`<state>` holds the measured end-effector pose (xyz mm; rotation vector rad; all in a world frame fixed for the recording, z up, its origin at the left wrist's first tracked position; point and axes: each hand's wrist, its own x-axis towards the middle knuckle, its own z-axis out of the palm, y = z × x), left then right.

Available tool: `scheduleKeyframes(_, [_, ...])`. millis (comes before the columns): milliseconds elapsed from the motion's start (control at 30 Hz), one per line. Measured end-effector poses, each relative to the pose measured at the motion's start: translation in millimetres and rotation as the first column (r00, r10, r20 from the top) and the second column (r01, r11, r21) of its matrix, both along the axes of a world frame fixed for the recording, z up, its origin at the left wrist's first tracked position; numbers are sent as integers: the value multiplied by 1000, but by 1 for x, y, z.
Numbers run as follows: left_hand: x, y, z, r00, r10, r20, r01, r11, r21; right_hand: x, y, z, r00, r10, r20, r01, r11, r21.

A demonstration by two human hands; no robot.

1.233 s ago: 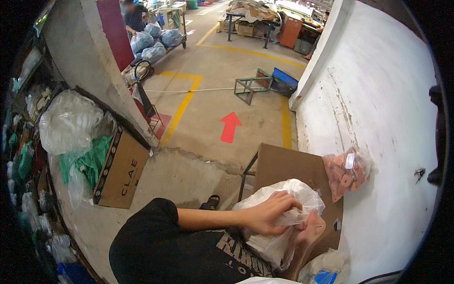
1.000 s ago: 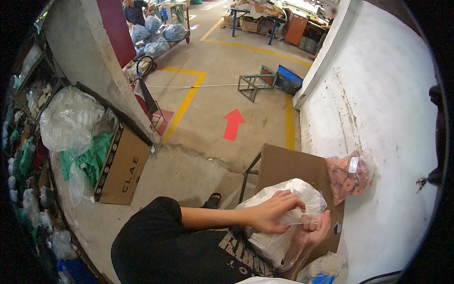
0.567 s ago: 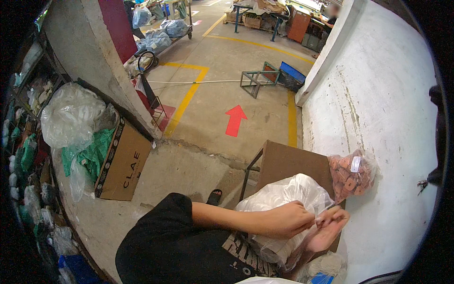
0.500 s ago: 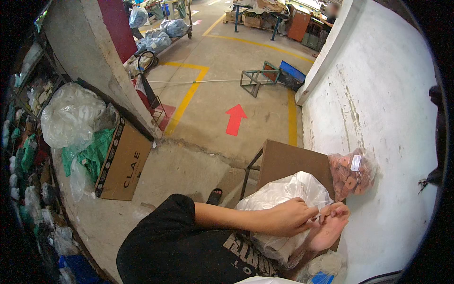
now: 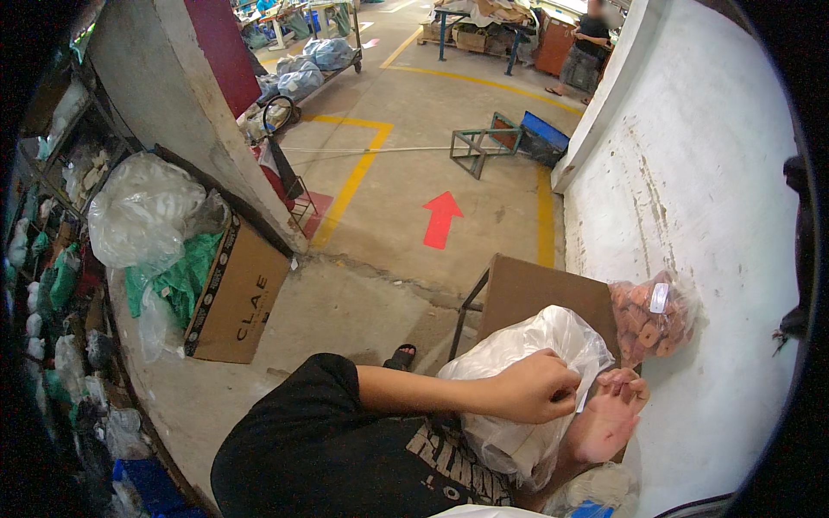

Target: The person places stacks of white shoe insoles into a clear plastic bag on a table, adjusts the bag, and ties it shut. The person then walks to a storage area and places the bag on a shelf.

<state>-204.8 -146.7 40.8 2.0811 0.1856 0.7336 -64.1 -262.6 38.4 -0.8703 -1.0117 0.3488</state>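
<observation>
Left hand [image 5: 537, 387] grips clear bag [image 5: 518, 363] over brown table [image 5: 535, 289], right hand [image 5: 609, 414] open

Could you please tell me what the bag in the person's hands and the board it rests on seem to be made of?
The bag looks like thin clear plastic film: translucent, crinkled, glossy. The board appears to be brown cardboard, matte and flat, though it might be fibreboard.
</observation>
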Motion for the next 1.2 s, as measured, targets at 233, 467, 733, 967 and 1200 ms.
scheduleKeyframes(233, [2, 4, 4, 1000, 9, -18, -9, 1000, -11, -22, -6, -24, 981, -188, 53, 194, 920, -339])
scheduleKeyframes(467, [3, 9, 17, 984, -11, -176, 34, 991, 126, -25, 4, -34, 966, -257, -3, 244, 920, -306])
scheduleKeyframes(733, [5, 10, 11, 986, -90, -139, 108, 987, 123, -29, 10, -18, 980, -189, -67, 165, 949, -268])
scheduleKeyframes(967, [6, 14, 14, 975, -104, -194, 125, 987, 97, -31, 9, -20, 939, -163, -304, 136, 985, -108])
scheduleKeyframes(1200, [9, 10, 13, 988, -51, -147, 66, 993, 97, -28, 4, -14, 986, -168, -14, 160, 955, -248])
